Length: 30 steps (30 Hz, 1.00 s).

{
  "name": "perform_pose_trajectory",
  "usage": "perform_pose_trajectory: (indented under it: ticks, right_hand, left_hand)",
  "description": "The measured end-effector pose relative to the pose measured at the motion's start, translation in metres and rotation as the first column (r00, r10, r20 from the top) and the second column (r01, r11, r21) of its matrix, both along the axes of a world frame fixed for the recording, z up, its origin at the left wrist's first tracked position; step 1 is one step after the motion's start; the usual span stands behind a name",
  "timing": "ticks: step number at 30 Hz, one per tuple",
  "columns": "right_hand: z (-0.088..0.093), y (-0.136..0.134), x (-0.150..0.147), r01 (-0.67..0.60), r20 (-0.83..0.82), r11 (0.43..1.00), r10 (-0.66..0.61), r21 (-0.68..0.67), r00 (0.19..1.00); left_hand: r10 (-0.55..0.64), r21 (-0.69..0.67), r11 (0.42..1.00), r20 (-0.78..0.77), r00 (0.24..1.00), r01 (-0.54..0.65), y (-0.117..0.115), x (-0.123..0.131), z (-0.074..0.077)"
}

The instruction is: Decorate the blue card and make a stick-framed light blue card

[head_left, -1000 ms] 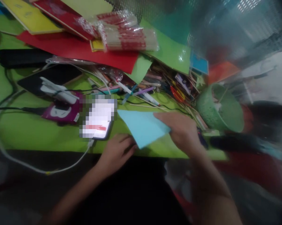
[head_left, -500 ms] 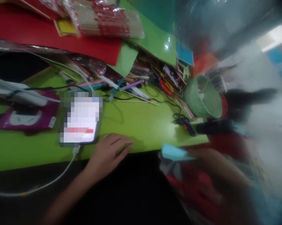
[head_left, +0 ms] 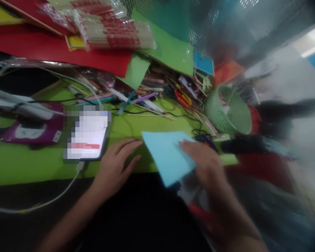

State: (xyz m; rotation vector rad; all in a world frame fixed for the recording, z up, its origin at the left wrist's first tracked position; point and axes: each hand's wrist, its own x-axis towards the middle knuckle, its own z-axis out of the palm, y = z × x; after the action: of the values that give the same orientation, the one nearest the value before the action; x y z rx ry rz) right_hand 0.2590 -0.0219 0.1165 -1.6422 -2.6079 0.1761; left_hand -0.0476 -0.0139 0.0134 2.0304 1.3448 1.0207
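Observation:
My right hand [head_left: 203, 162] holds a light blue sheet of paper [head_left: 166, 155] at its right side, over the front edge of the green table [head_left: 21, 164]; the sheet's lower corner hangs past the edge. My left hand [head_left: 116, 164] rests flat on the table with fingers spread, just left of the paper and right of a phone [head_left: 87, 134] with a white cable plugged in. It holds nothing.
A green bowl-shaped basket [head_left: 229, 110] stands at the right. A heap of pens, sticks and scissors [head_left: 157, 94] lies behind the paper. Red and green card sheets [head_left: 68, 49] and wrapped stick bundles [head_left: 112, 31] cover the back. A purple item [head_left: 34, 127] lies left.
My right hand dropped off the table's right end with the blue paper, then brought it back onto the table's front edge. My left hand stayed in place by the phone.

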Motion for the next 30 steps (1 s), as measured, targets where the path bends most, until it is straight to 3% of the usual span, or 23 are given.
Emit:
perform_pose_trajectory:
  ticks: [2,4,6,9,13,16,20,26,30]
  right_hand:
    - [-0.025,0.012,-0.025,-0.028,0.033,1.000,0.028,0.010,0.999]
    - [-0.043,0.019,-0.040,-0.067,0.092,0.994,0.075,-0.082,0.993]
    - [-0.047,0.021,-0.042,-0.092,0.108,0.981,0.111,-0.171,0.988]
    - [-0.035,0.028,-0.029,-0.168,0.038,0.955,0.183,-0.245,0.982]
    - [-0.027,0.062,-0.017,-0.055,-0.058,0.998,0.054,-0.027,0.997]
    - [-0.040,0.101,-0.019,0.051,-0.076,0.992,-0.043,0.116,0.996]
    - [-0.062,0.139,-0.027,0.102,-0.027,0.978,-0.099,0.183,0.995]
    - [-0.079,0.154,-0.030,0.089,0.047,0.982,-0.098,0.169,0.994]
    - [-0.079,0.152,-0.022,0.071,0.032,0.977,-0.079,0.199,0.996]
  left_hand:
    - [0.032,0.045,0.999,-0.043,0.999,-0.030,0.002,0.002,0.001]
    - [0.048,0.079,0.996,-0.082,0.995,-0.042,0.005,0.004,0.000]
    - [0.071,0.105,0.993,-0.098,0.993,-0.060,0.007,0.005,-0.004]
    - [0.117,0.137,0.985,-0.105,0.988,-0.102,0.010,0.008,-0.010]
    - [0.125,0.192,0.978,-0.213,0.969,-0.084,0.013,0.013,-0.012]
    - [0.077,0.207,0.978,-0.306,0.949,-0.013,0.014,0.017,-0.009]
    - [0.081,0.185,0.983,-0.373,0.924,-0.012,0.015,0.016,-0.009]
    - [-0.052,0.118,0.986,-0.463,0.885,0.120,0.018,0.020,-0.018]
    - [-0.086,0.046,0.991,-0.479,0.874,0.122,0.021,0.026,-0.014]
